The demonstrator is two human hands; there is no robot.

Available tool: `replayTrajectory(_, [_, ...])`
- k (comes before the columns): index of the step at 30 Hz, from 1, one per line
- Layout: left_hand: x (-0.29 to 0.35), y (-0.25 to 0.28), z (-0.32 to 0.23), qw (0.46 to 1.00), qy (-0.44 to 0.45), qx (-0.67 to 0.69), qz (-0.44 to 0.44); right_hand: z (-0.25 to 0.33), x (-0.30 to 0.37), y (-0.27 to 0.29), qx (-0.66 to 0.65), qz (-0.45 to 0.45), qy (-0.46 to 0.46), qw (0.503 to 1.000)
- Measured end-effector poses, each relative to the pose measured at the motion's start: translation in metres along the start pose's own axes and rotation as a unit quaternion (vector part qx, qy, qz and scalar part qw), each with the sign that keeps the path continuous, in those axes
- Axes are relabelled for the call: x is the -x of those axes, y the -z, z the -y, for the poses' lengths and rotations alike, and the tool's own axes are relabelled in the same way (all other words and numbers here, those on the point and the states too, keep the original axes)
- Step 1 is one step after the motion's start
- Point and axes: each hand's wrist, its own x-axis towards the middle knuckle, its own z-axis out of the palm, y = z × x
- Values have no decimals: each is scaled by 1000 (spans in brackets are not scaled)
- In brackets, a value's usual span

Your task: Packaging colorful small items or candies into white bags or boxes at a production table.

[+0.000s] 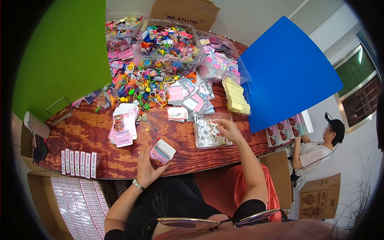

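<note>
My left hand (148, 167) is closed around a small pink printed carton (158, 157), near the front edge of the table. The carton is tilted, and its white top flap stands up. My right hand (226, 129) reaches over a shallow clear plastic tray (198, 141) of small white pieces with dark print. Its thumb and fingers come together there; what they pinch, if anything, is too small to make out. Flat pink cartons (123, 129) lie in a stack left of centre. Beyond the tray is a small stack of printed cards (177, 113).
Clear bins (170, 58) and loose heaps of colourful trinkets fill the back. Green (60, 52) and blue (294, 72) panels flank the table. Upright cartons (80, 164) line the left front, above a cardboard box (44, 200) packed with cartons. Another person (316, 150) sits at right.
</note>
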Motion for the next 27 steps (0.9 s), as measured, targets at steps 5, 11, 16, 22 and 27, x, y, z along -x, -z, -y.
replayTrajectory(5, [0, 1, 1, 1000, 2, 1, 2, -9, -3, -6, -44, 22, -4, 999])
replayTrajectory(11, [2, 1, 4, 1000, 2, -5, 2, -10, -4, -2, 122, -39, 15, 992])
replayTrajectory(16, [0, -2, 3, 1000, 1, 0, 10, -28, -10, -20, 286, -102, 2, 953])
replayTrajectory(22, [1, -1, 5, 1000, -7, -2, -5, -29, -10, -31, 274, -137, -25, 952])
replayTrajectory(27, [2, -1, 6, 1000, 7, 2, -11, -17, -7, -33, 230, -152, -20, 961])
